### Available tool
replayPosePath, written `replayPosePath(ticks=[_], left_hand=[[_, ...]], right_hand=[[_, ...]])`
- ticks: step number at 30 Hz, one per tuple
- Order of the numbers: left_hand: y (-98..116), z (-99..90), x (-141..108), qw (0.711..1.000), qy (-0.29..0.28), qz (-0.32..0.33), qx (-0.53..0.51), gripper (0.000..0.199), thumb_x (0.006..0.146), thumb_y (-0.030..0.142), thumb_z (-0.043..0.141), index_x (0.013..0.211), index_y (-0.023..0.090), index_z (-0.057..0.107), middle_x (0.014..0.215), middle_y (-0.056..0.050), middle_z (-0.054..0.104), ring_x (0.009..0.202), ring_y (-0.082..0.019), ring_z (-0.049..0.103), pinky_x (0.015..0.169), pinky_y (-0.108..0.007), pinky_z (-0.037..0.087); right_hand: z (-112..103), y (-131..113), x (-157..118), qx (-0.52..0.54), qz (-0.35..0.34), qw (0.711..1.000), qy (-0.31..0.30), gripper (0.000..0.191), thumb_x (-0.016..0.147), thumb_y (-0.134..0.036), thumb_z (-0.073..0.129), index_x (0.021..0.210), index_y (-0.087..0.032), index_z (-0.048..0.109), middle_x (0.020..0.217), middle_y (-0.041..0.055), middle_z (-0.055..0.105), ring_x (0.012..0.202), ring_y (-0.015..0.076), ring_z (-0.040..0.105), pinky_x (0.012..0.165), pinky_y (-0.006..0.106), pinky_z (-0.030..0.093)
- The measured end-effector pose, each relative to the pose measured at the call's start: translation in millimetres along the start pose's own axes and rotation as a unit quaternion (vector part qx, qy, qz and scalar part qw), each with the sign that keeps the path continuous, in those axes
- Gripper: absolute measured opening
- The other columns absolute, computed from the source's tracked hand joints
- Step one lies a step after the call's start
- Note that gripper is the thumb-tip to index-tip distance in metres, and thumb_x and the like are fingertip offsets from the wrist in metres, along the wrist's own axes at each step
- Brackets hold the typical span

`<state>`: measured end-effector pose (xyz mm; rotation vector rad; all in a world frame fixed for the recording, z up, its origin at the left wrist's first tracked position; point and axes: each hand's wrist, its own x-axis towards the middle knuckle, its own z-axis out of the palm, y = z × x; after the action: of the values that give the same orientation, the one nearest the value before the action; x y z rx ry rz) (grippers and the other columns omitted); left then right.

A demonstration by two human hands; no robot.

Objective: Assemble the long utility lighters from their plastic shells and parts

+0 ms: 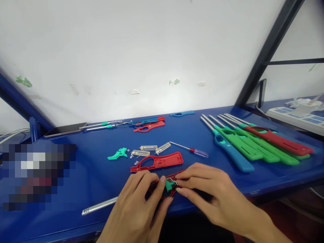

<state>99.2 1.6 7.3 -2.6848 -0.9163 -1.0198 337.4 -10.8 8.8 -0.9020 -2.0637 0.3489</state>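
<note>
Near the table's front edge, my left hand [141, 199] is closed round a red lighter shell [172, 194] with a green trigger piece [169, 185] in it. A silver metal tube [98, 206] sticks out to the left from under that hand. My right hand [212, 192] pinches at thin pale wires [174, 182] beside the green piece, its fingertips at the shell. Just behind lies another red shell half [167, 161]. Clear fuel tanks [149, 147] and a loose green trigger [118, 154] lie beyond it.
Several assembled lighters [258, 145] lie at the right. A screwdriver [198, 152] rests mid-table. Farther back are blue and red shells [152, 126], metal tubes [101, 127] and a dark phone [66, 130]. A power strip [298, 118] is far right; a blurred patch covers the left.
</note>
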Motion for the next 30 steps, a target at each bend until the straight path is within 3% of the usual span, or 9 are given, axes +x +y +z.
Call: replayPosePath(ticks=[5,10,14,19,23,30], left_hand=[[-0.6,-4.6,-3.6,0.999,-0.025,-0.009,0.044,0.027,0.106,0.020,0.052,0.127,0.018,0.070,0.109,-0.013,0.073,0.101,-0.030,0.071,0.086,-0.046,0.067],[-19.2,-24.5,-14.7,0.994,-0.014,-0.051,0.097,0.040,0.110,0.032,0.050,0.148,0.023,0.059,0.127,-0.012,0.075,0.114,-0.033,0.073,0.092,-0.049,0.067],[-32.2,-40.0,-20.9,0.994,0.001,-0.071,0.087,0.029,0.113,0.045,0.050,0.127,0.032,0.072,0.113,-0.002,0.079,0.092,-0.023,0.080,0.078,-0.033,0.067],[-32.8,-42.2,-14.6,0.996,-0.021,-0.060,0.069,0.042,0.116,0.045,0.042,0.104,0.033,0.081,0.098,0.002,0.083,0.077,-0.018,0.081,0.068,-0.026,0.067],[-29.6,-42.0,-8.2,0.996,-0.041,-0.052,0.054,0.052,0.117,0.035,0.036,0.095,0.031,0.083,0.093,0.002,0.082,0.070,-0.015,0.080,0.063,-0.023,0.066],[-27.1,-39.0,-7.6,0.996,-0.046,-0.063,0.050,0.046,0.112,0.025,0.040,0.094,0.028,0.082,0.095,0.000,0.081,0.072,-0.015,0.080,0.065,-0.022,0.066]], right_hand=[[1.5,0.5,-0.8,-0.030,-0.011,0.999,0.001,0.013,0.105,-0.019,0.067,0.106,-0.018,0.080,0.102,0.0047,0.084,0.093,0.0188,0.075,0.088,0.031,0.061],[2.4,1.2,-4.1,-0.033,-0.001,0.999,0.019,0.012,0.105,-0.019,0.067,0.112,-0.021,0.077,0.103,0.0029,0.082,0.092,0.0173,0.075,0.086,0.029,0.061],[2.2,2.6,-6.0,-0.051,-0.011,0.998,0.030,0.024,0.105,-0.024,0.070,0.129,-0.024,0.070,0.116,0.0046,0.080,0.103,0.0192,0.075,0.094,0.032,0.061],[5.2,6.9,-7.7,-0.118,0.022,0.992,-0.043,0.044,0.105,-0.037,0.069,0.148,-0.031,0.060,0.138,0.0068,0.073,0.125,0.0275,0.069,0.110,0.046,0.057],[6.9,9.1,-7.7,-0.105,0.034,0.992,-0.066,0.035,0.108,-0.036,0.065,0.143,-0.031,0.063,0.132,0.0056,0.074,0.122,0.0265,0.068,0.108,0.045,0.058],[5.1,9.2,-6.2,-0.081,0.045,0.994,-0.065,0.029,0.106,-0.035,0.069,0.135,-0.035,0.065,0.124,0.0029,0.076,0.115,0.0258,0.068,0.102,0.044,0.055]])
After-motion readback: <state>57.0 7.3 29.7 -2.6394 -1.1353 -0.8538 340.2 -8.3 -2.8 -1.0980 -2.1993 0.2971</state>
